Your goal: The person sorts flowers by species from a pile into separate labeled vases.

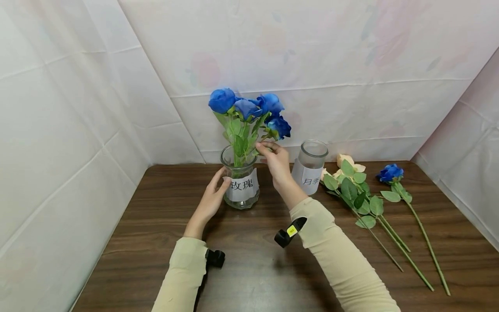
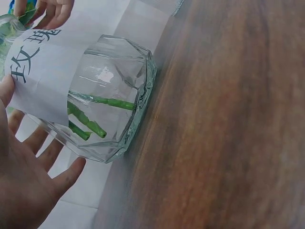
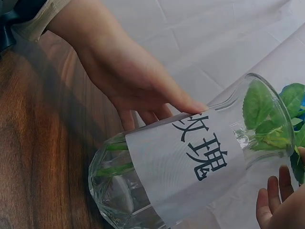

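A glass vase with a white paper label bearing dark characters stands on the table. Blue artificial roses with green leaves rise from its mouth, and their cut stems show through the glass in the left wrist view. My left hand holds the vase's left side, its thumb on the label and the fingers spread behind the glass. Beside the vase's rim, my right hand pinches the greenery under the lowest blue rose between thumb and forefinger.
Right of my right hand stands a second labelled glass vase. Cream roses with long leafy stems lie farther right, and a single blue rose lies beyond them. A pale curtain hangs behind the brown table.
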Demonstrator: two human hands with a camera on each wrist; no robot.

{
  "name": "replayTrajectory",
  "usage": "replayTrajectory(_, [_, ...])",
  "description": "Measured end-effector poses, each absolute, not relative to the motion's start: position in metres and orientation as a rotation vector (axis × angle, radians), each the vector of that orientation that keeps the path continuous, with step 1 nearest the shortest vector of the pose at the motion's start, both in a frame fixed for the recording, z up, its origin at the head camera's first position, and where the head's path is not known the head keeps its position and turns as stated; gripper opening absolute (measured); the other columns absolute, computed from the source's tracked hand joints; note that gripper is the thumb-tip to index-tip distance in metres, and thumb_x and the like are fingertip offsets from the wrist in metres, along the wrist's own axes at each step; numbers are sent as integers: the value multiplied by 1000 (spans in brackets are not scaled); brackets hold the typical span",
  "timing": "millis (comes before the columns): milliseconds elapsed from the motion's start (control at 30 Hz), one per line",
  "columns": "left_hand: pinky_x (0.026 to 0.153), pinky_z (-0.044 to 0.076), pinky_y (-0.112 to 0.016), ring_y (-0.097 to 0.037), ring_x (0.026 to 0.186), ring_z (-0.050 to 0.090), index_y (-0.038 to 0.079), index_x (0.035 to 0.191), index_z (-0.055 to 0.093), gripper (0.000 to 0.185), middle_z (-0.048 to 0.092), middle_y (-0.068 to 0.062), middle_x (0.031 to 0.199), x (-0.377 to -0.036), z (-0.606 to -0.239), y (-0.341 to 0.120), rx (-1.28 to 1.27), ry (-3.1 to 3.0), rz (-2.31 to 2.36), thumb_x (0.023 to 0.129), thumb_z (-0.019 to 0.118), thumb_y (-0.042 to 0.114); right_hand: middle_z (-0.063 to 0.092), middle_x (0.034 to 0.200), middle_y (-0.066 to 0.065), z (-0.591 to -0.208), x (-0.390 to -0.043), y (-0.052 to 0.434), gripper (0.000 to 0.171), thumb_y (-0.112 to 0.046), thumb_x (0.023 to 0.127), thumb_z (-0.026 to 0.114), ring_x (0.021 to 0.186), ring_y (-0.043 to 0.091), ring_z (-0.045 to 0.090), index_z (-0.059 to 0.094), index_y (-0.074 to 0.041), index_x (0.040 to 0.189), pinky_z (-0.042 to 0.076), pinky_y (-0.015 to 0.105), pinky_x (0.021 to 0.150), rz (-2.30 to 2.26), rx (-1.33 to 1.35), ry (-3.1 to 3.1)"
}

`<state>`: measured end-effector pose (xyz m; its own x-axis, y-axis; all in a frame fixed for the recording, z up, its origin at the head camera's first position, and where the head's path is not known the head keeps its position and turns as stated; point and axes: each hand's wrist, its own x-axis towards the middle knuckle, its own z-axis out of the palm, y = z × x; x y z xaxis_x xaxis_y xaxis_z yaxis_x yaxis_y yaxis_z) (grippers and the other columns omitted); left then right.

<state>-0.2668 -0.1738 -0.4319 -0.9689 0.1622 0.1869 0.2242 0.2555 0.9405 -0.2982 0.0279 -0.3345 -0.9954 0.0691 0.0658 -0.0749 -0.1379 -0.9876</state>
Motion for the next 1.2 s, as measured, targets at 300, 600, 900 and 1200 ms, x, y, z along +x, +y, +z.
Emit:
replayTrajectory(300, [112, 27, -56, -30, 145, 25, 10, 157, 26, 59, 31, -16, 155, -262, -425, -173, -377, -2442, -1854, 107, 43, 37, 58, 127, 8, -338, -299, 24, 27, -23, 95, 70, 109, 22, 58, 67, -1, 109, 51, 39, 92, 2242, 72, -2098])
replayTrajectory(600, [113, 25, -55, -28, 146, 23, 11, 157, 25, 58, 30, -15, 157, -266, -430, -174, -369, -2450, -1865, 108, 42, 35, 54, 134, 10, -337, -289, 28, 38, -22, 96, 69, 114, 26, 58, 63, 0, 126, 51, 39, 92, 2341, 79, -2055])
replayTrajectory(900, [114, 24, -56, -36, 146, 20, 0, 157, 19, 56, 25, -24, 157, -243, -395, -168, -379, -2495, -1879, 109, 39, 22, 59, 132, 16, -343, -275, 38, 46, -21, 98, 65, 114, 29, 59, 55, 2, 135, 49, 43, 97, 2390, 125, -2035])
replayTrajectory(1200, [114, 22, -57, -34, 147, 19, 5, 158, 20, 56, 24, -21, 158, -255, -413, -171, -368, -2477, -1905, 109, 39, 23, 64, 128, 15, -353, -251, 69, 46, -22, 97, 66, 114, 26, 62, 55, -1, 137, 46, 47, 101, 2407, 200, -2143])
